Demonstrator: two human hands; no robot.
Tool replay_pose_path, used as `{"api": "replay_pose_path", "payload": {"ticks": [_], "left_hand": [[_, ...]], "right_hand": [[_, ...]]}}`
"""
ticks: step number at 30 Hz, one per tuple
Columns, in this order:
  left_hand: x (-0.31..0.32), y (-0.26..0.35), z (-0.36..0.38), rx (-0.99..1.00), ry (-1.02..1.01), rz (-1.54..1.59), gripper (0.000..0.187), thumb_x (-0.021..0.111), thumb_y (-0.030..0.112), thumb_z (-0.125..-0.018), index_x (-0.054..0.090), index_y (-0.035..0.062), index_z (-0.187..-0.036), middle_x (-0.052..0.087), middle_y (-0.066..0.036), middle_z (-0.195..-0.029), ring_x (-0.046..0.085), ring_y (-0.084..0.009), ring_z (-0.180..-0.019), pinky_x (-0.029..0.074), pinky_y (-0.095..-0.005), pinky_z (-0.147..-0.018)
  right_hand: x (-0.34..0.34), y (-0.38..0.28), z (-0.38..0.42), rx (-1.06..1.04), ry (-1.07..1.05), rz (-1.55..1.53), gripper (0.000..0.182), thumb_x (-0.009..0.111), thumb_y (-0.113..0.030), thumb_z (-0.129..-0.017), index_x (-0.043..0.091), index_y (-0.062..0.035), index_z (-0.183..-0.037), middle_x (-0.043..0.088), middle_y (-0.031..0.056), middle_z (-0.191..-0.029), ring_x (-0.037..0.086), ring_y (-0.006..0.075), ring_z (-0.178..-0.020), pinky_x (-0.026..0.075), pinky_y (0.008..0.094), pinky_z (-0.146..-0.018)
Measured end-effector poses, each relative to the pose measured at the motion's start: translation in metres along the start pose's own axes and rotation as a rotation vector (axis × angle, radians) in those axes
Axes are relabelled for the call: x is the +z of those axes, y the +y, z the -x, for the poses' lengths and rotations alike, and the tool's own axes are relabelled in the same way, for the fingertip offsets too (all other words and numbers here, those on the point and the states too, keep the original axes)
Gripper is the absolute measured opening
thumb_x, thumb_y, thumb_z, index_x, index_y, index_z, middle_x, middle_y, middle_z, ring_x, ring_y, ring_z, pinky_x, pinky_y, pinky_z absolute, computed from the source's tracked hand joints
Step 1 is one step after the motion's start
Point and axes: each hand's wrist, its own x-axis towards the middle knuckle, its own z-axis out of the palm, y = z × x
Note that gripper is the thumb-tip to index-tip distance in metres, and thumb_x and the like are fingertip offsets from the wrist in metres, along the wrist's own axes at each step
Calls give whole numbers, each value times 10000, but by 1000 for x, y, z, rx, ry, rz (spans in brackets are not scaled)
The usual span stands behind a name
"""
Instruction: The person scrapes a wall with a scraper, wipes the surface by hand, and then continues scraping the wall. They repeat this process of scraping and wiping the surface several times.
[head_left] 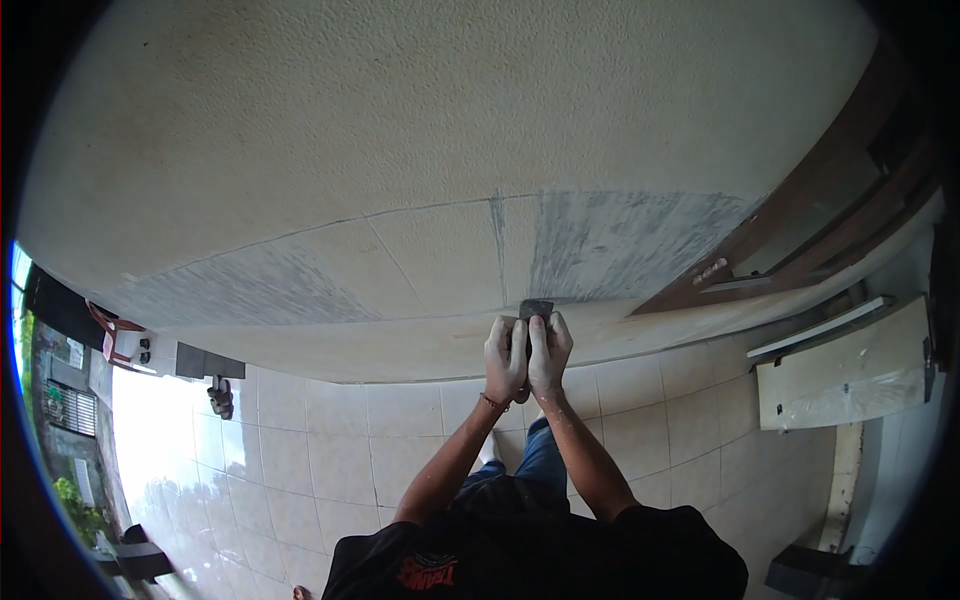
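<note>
Both my hands are together at the wall [430,260], closed around a scraper with a dark, flat blade [537,308]. My left hand [506,355] grips it from the left, and my right hand [548,352] from the right, thumbs side by side. The blade points up at the wall, near the lower edge of a scraped grey patch [620,240]; whether it touches is hard to tell. Most of the handle is hidden by my fingers. White dust coats both hands. Another scraped patch [250,285] lies to the left, with thin lines scored between the two.
A brown wooden door frame [740,235] borders the wall on the right. Beyond it, a pale panel [845,365] leans over the tiled floor [410,410]. Shoes [220,398], a grey mat [210,362] and a red chair [115,330] are at the left.
</note>
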Motion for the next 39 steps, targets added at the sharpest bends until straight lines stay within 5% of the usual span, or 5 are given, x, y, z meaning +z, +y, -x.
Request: {"api": "replay_pose_path", "payload": {"ticks": [17, 22, 29, 35, 39], "left_hand": [[-2, 5, 1, -2, -7, -44, 147, 489, 108, -999, 519, -4, -909, 537, -29, -797, 460, -65, -771, 415, -251, -656], [8, 75, -19, 79, 43, 82, 162, 510, 106, -987, 517, -21, -886, 523, -62, -710, 450, -90, -698, 419, -274, -608], [-6, 7, 5, -55, -6, -106, 154, 501, 95, -988, 511, -23, -889, 505, -51, -750, 455, -91, -745, 422, -283, -652], [7, 101, -31, 74, -7, 81, 164, 516, 113, -981, 531, -26, -894, 539, -105, -720, 469, -101, -693, 423, -303, -602], [5, 60, -19, 89, 31, -22, 189, 502, 126, -994, 513, -15, -869, 521, -78, -717, 456, -91, -698, 417, -290, -605]], "right_hand": [[2, 4, 2, -73, 5, 54, 259, 531, -118, -994, 447, -53, -757, 467, -47, -726, 395, 27, -677, 358, 217, -579], [22, -71, -18, -65, -48, -17, 292, 556, -108, -984, 406, -61, -738, 414, -63, -699, 359, 25, -662, 333, 218, -552], [4, 11, 4, -41, 7, -21, 194, 535, -104, -984, 497, -38, -805, 515, -31, -776, 434, 40, -739, 394, 220, -646], [33, -107, -23, -93, -50, -54, 255, 554, -122, -983, 454, -44, -761, 500, -29, -727, 422, 36, -696, 379, 231, -583], [17, -47, -17, -106, -23, -31, 263, 550, -126, -986, 447, -44, -759, 476, -36, -720, 402, 40, -687, 363, 229, -581]]}}
